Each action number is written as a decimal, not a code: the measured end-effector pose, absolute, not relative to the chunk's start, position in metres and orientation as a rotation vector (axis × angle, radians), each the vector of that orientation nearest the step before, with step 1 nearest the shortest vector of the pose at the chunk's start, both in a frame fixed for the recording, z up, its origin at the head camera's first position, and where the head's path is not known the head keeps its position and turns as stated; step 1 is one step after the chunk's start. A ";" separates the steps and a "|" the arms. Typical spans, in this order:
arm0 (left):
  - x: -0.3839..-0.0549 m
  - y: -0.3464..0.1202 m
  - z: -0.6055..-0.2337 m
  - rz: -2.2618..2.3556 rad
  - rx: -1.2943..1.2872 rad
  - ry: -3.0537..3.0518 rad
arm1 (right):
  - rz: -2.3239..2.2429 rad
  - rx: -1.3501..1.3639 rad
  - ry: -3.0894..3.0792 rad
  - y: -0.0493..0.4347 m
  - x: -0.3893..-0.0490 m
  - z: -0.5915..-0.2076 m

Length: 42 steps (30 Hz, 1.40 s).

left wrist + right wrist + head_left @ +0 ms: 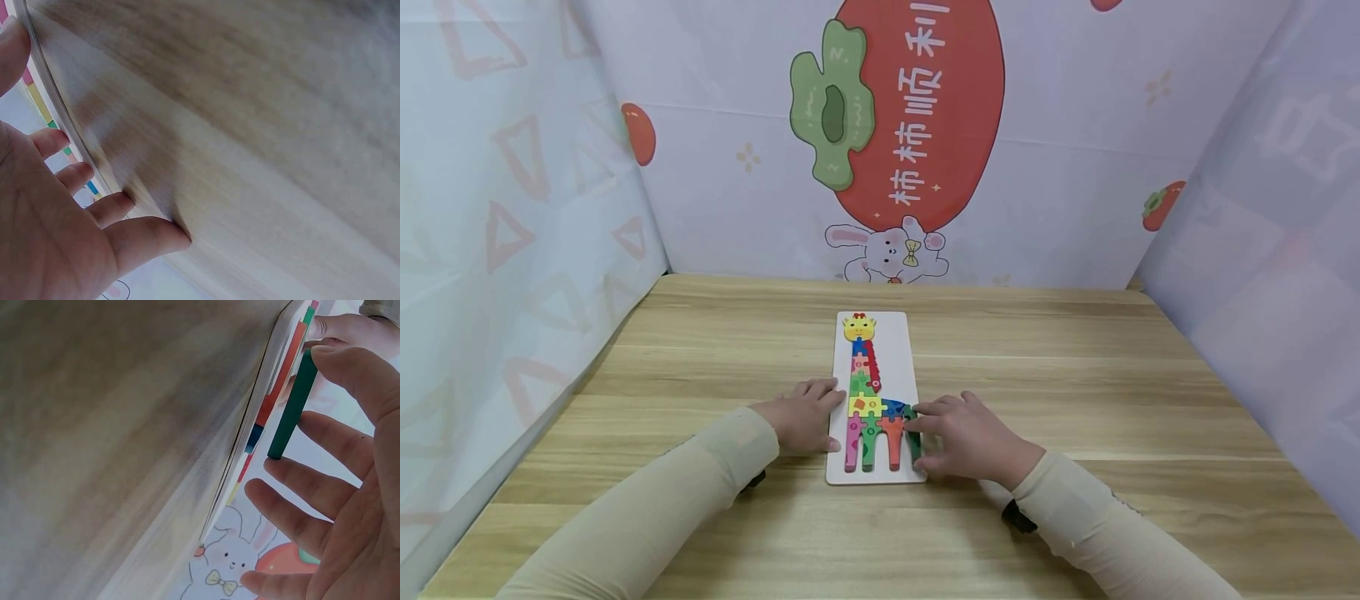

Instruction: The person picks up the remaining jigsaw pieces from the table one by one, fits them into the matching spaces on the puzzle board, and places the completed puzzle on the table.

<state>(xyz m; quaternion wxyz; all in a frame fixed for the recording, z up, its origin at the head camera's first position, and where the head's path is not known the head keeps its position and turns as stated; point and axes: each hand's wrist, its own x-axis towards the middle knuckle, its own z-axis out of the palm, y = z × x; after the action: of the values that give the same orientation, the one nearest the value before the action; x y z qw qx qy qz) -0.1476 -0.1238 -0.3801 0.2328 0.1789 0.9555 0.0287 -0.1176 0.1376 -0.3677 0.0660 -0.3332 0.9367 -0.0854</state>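
Observation:
A giraffe jigsaw of colourful numbered pieces lies on a white board (pixel 892 346), its yellow head (pixel 859 327) at the far end. My right hand (pixel 973 437) pinches a dark green leg piece (pixel 291 409) between thumb and fingers at the board's right edge. In the right wrist view this piece stands raised above the board, beside the orange leg (pixel 892 442). My left hand (pixel 805 417) rests at the board's left edge with fingers spread, the thumb near the pink leg (pixel 853 446). Just above the raised piece, a blue piece (pixel 892 407) sits at the giraffe's back.
The wooden table (pixel 1045 350) extends around the board on all sides. Behind it hangs a white cloth (pixel 715 217) printed with a large red persimmon and a rabbit. Pale cloths (pixel 512 250) also close off both sides.

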 end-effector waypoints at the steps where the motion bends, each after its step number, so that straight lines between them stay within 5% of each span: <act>1: -0.148 -0.124 -0.380 0.078 0.491 2.624 | -0.256 -1.006 2.824 0.138 -0.118 -0.368; 42: -0.145 -0.124 -0.378 0.081 0.483 2.626 | -0.191 -1.001 2.800 0.132 -0.121 -0.372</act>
<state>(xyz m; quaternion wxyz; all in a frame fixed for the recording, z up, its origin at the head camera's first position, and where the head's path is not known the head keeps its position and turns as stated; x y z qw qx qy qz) -0.1453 -0.1238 -0.3775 0.2329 0.1757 0.9560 0.0296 -0.1208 0.1323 -0.3722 0.0806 -0.3349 0.9366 -0.0638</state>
